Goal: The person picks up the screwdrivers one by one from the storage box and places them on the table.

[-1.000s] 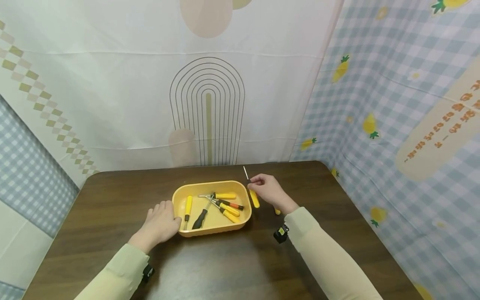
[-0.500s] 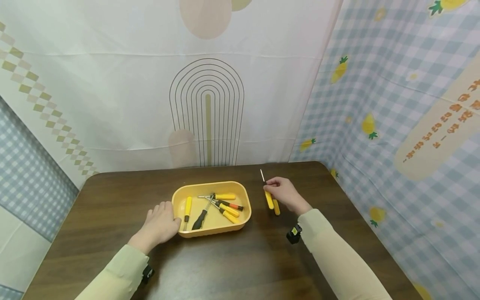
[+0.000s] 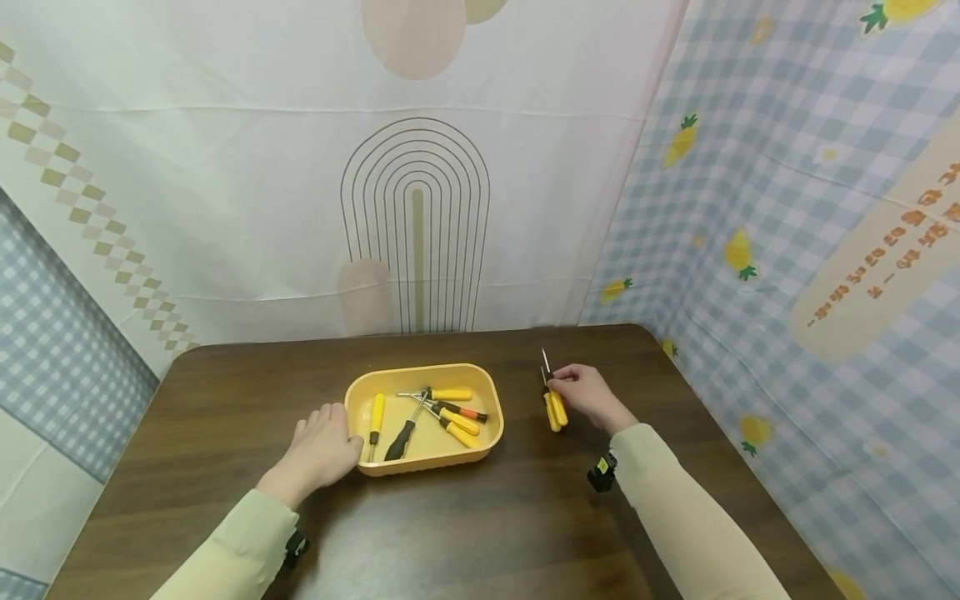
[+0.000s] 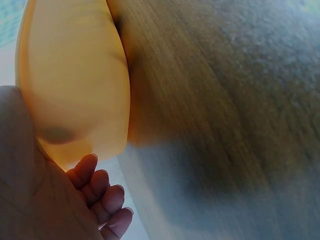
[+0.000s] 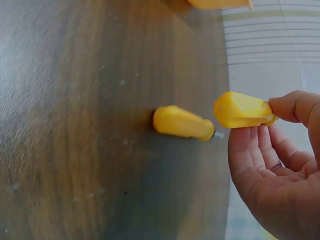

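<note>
My right hand [image 3: 588,392] pinches a yellow-handled screwdriver [image 5: 242,110] near its dark collar, thumb on one side and fingers on the other; its shaft points to the back of the table. Close beside it, a second yellow-handled screwdriver [image 5: 180,122] lies on the table; the two handles overlap in the head view. My left hand [image 3: 321,446] rests against the left end of a yellow plastic tray [image 4: 75,90], fingers loosely bent. Inside are several screwdrivers: a yellow one [image 3: 377,414] at left, a black-handled one [image 3: 400,440], and others, one with an orange-and-black handle [image 3: 467,411].
The tray and tools are on a dark wooden table [image 3: 450,533], toward its far edge. A white printed curtain [image 3: 262,208] hangs behind it, and a blue checked curtain [image 3: 750,292] with pineapples runs along the right side.
My right hand has carried the screwdriver rightward from the tray's right end to beside the one lying on the table. The left hand and the tray have stayed put.
</note>
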`<action>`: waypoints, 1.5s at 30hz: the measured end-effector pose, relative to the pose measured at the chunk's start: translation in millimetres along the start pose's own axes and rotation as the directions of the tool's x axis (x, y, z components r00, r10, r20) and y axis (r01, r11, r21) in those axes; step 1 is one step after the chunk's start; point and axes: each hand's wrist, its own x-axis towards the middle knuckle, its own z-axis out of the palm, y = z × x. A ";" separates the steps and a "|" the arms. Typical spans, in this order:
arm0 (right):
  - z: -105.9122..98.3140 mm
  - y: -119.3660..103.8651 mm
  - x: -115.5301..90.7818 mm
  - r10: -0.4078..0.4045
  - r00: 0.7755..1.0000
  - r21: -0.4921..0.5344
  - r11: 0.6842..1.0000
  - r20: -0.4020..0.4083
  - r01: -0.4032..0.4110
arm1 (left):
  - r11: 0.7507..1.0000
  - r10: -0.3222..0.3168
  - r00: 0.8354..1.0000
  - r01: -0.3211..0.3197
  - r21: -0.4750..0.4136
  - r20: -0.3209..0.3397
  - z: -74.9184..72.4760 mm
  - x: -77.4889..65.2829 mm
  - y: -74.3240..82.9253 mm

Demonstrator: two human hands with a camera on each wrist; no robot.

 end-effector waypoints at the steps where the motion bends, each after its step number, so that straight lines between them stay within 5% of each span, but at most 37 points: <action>1: -0.6 2.3 0.4 0.010 1.000 -0.002 1.000 -0.005 -0.010 | 1.000 0.001 1.000 -0.001 -0.001 0.000 0.2 0.2 -0.1; 19: -2.2 27.5 10.6 0.092 0.993 -0.123 0.987 -0.077 -0.101 | 1.000 -0.001 1.000 0.001 -0.006 0.002 0.0 -0.2 -0.7; 45: 1.4 29.8 9.4 0.102 0.988 -0.234 0.964 -0.112 -0.126 | 1.000 0.005 1.000 -0.005 -0.001 -0.003 -1.8 -1.2 0.7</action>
